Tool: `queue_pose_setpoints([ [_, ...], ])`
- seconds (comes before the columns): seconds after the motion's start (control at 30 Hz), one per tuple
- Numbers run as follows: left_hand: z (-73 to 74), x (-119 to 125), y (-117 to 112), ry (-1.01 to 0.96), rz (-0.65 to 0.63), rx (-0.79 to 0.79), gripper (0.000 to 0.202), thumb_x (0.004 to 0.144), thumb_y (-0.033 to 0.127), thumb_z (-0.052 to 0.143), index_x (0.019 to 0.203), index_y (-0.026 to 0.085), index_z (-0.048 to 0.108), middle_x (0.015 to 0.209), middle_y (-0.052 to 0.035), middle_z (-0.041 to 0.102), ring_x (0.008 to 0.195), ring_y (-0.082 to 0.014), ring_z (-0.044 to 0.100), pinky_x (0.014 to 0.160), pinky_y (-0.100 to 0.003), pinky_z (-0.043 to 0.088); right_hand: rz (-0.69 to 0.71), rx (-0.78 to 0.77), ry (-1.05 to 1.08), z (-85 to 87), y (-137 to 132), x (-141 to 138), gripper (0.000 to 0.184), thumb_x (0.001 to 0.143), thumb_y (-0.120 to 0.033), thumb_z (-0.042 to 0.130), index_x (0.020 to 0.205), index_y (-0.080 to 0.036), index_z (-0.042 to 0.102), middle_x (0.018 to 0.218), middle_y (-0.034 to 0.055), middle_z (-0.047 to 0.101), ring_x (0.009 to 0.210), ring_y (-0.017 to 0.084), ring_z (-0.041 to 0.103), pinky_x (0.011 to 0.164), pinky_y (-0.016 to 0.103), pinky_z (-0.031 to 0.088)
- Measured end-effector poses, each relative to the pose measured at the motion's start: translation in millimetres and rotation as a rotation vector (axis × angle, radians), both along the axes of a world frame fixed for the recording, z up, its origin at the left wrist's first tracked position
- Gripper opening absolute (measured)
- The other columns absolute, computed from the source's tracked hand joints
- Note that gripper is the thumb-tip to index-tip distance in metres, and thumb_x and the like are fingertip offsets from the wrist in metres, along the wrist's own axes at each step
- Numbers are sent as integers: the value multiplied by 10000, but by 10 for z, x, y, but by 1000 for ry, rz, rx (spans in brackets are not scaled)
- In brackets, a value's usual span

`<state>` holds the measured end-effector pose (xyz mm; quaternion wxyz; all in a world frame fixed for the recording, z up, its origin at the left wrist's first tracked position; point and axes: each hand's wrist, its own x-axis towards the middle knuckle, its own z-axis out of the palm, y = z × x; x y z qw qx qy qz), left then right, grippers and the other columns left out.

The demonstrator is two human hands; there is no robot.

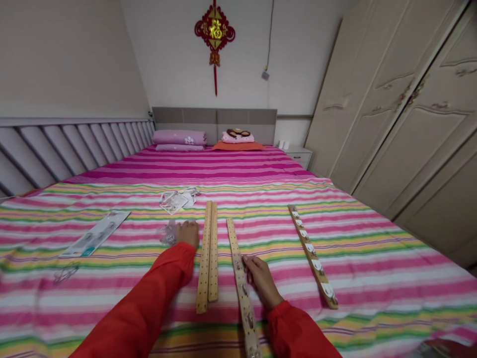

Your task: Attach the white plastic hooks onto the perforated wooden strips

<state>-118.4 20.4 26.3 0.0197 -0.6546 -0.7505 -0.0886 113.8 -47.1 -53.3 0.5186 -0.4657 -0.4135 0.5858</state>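
My left hand (188, 234) is beside a small pile of clear plastic packets (169, 232). Its back faces me and hides most of the fingers, so whether they grip a packet does not show. My right hand (263, 279) is closed, with thumb and fingertips at the right edge of a perforated wooden strip (231, 236). Several small shiny metal pieces (244, 290) sit along this strip's near part. Between my hands, two bare perforated wooden strips (203, 263) lie side by side.
At right lies another wooden strip (311, 251) carrying white cards with metal pieces. A flat clear package (97, 233) and a thin wire-like loop (67, 272) are at left. White packets (181, 200) lie farther back. A striped sheet (149, 308) covers the bed; wardrobes (410, 129) stand right.
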Motion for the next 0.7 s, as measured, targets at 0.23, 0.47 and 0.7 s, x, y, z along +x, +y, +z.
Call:
queue_pose_setpoints([
  [0.23,117,-103,50,-68,69,-15,203,837,203,438,760,156,620,687,-72,648,744,-188,591,835,-373,372,18,-31,36,25,-10,19,440,659,-612,664,624,-181,579,383,-68,440,287,58,305,303,212,138],
  [0.47,211,-148,-182,-832,90,179,311,716,437,597,549,179,551,512,-4,575,517,-143,512,531,-252,387,14,-42,108,-13,20,20,436,633,-586,693,608,-169,566,413,-66,481,280,39,313,291,193,147],
  [0.7,101,346,-594,-1637,184,-66,204,549,228,773,636,136,614,551,8,604,522,-73,549,552,-185,460,20,-44,237,30,19,63,362,641,-483,726,641,-154,575,483,-51,547,292,19,319,305,176,145],
])
